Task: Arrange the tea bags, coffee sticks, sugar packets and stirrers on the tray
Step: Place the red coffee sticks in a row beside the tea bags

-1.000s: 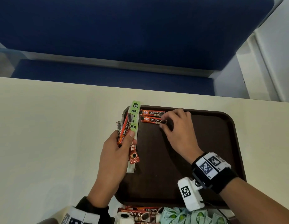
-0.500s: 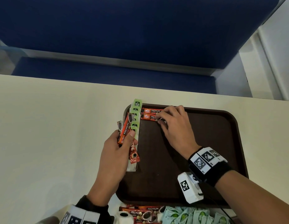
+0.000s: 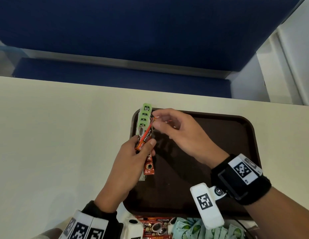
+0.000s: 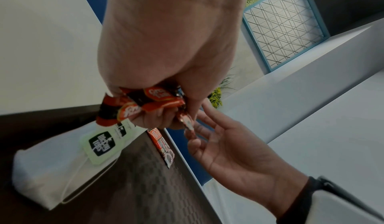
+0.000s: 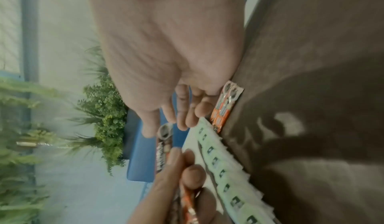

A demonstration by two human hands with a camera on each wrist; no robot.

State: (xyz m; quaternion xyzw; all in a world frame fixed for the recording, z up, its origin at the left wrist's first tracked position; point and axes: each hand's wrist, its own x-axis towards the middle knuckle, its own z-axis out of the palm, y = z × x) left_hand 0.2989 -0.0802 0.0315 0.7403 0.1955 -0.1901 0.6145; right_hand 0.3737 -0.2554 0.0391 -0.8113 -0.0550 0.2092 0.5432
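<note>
Here, a bundle of coffee sticks is fanned in the left hand, held above the near-left part of a dark brown tray. The left thumb and curled fingers clamp them around the middle. The right hand reaches in from the right, with thumb and forefinger closing on the top end of one stick; the other fingers are loosely spread. Whether that pinch is firm yet is unclear, as the fingertips are blurred.

Two coffee sticks already lie side by side, touching, in the tray's far-left corner. A row of tea bags with pale green paper tags overlaps like shingles along the tray's left edge.

To do this step well, the right hand would likely draw one stick straight out along its length while the left eases its hold, so the others do not slide loose. The stick could then be laid parallel to the two placed ones, ends level.

The sticks are narrow, flat foil sachets, glossy orange-red and black, probably slippery and easily creased. The tea bags look soft and papery, with thin strings. The tray has a fine embossed grid and a raised rim. It sits on a smooth cream desk. More packets lie by the tray's near edge.
</note>
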